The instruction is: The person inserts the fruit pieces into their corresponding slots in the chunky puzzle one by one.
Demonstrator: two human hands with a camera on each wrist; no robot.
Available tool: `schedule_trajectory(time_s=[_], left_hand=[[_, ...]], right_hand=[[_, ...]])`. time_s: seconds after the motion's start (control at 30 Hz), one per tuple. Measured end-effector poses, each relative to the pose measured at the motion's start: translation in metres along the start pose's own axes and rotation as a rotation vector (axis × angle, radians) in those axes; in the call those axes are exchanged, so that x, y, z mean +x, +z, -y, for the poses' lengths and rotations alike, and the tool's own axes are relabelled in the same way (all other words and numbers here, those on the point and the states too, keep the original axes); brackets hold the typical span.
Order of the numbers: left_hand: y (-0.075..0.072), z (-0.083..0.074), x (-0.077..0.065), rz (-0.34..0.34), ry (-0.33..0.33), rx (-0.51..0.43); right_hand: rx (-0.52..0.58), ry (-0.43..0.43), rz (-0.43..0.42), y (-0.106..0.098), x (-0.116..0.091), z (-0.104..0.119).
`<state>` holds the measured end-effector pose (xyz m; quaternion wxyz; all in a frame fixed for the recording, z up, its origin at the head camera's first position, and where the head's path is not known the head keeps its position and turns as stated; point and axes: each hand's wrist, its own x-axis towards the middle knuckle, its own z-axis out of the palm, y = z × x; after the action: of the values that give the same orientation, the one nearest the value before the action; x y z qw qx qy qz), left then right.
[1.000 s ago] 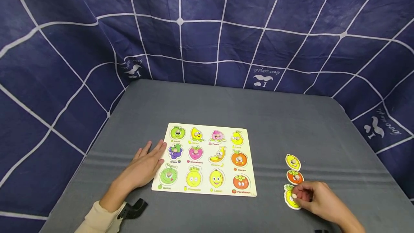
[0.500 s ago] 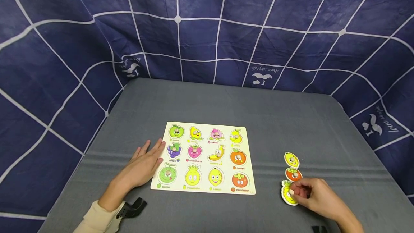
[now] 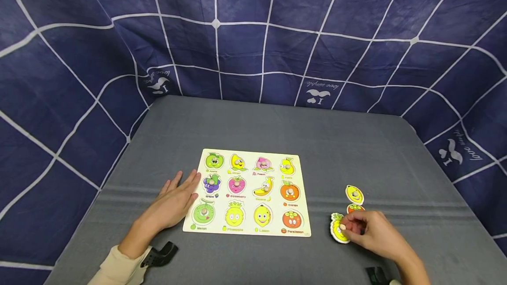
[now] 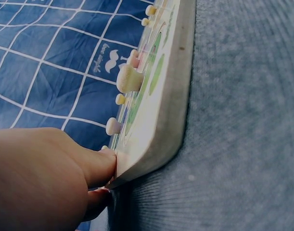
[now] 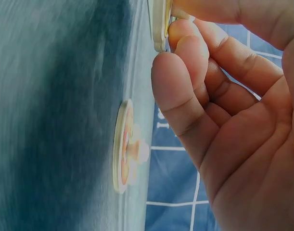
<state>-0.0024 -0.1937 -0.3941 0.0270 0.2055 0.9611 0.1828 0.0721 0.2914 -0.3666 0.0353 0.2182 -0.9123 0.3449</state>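
Note:
My right hand [image 3: 370, 232] pinches the wooden knob of a pineapple puzzle piece [image 3: 336, 228], which it holds just left of the other loose pieces. In the right wrist view the edge of that piece [image 5: 159, 24] shows at the top, off the table. My left hand [image 3: 172, 201] lies with its fingers stretched out against the left edge of a fruit puzzle board [image 3: 247, 192]; the left wrist view shows the thumb touching the board's edge [image 4: 168, 106]. Along the board's bottom row, the pineapple [image 3: 234, 217], lemon [image 3: 262, 217] and persimmon [image 3: 292, 220] pictures carry no knobs.
A lemon piece [image 3: 354, 194] lies on the grey table [image 3: 253, 126] right of the board. Nearer, a persimmon piece [image 3: 355, 208] is partly covered by my right hand. Blue cloth [image 3: 245, 47] with white lines rises behind the table and at both sides.
The right hand has lifted the pineapple piece off the table and moved it left, away from the persimmon and lemon pieces. The left hand stays by the board.

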Motion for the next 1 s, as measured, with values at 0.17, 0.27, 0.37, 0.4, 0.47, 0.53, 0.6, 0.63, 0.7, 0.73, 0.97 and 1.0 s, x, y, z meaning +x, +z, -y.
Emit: schedule_trajectory(time_s=[0.17, 0.27, 0.37, 0.4, 0.47, 0.53, 0.6, 0.63, 0.7, 0.73, 0.97, 1.0], left_hand=[[0.001, 0.000, 0.001, 0.017, -0.008, -0.004], [0.001, 0.000, 0.001, 0.019, -0.004, -0.004], [0.001, 0.001, 0.001, 0.019, 0.004, -0.004], [0.000, 0.002, 0.002, 0.019, 0.007, -0.003], [0.000, 0.003, 0.002, 0.020, 0.010, -0.004], [-0.001, 0.003, 0.003, 0.022, 0.011, -0.004], [-0.002, 0.003, 0.003, 0.031, 0.010, -0.006], [-0.003, 0.003, 0.004, 0.036, 0.009, -0.006], [-0.004, 0.003, 0.004, 0.042, 0.009, -0.007], [-0.005, 0.002, 0.005, 0.043, 0.009, -0.008], [-0.006, 0.002, 0.005, 0.050, 0.001, -0.028], [-0.006, 0.003, 0.005, 0.056, 0.000, -0.029]], right_hand=[[0.004, -0.012, 0.007, 0.005, 0.006, 0.004], [-0.012, -0.002, 0.020, 0.007, 0.011, 0.006], [-0.015, 0.021, 0.047, 0.008, 0.016, 0.008], [-0.013, 0.029, 0.055, 0.009, 0.018, 0.008], [-0.010, 0.030, 0.063, 0.011, 0.022, 0.010], [0.000, 0.024, 0.065, 0.013, 0.025, 0.012], [0.007, 0.012, 0.071, 0.015, 0.028, 0.014], [0.007, 0.007, 0.075, 0.015, 0.029, 0.015], [0.008, -0.003, 0.079, 0.016, 0.032, 0.017], [0.004, -0.009, 0.079, 0.016, 0.033, 0.018], [0.022, -0.019, 0.107, 0.018, 0.042, 0.025], [0.029, -0.021, 0.119, 0.019, 0.043, 0.025]])
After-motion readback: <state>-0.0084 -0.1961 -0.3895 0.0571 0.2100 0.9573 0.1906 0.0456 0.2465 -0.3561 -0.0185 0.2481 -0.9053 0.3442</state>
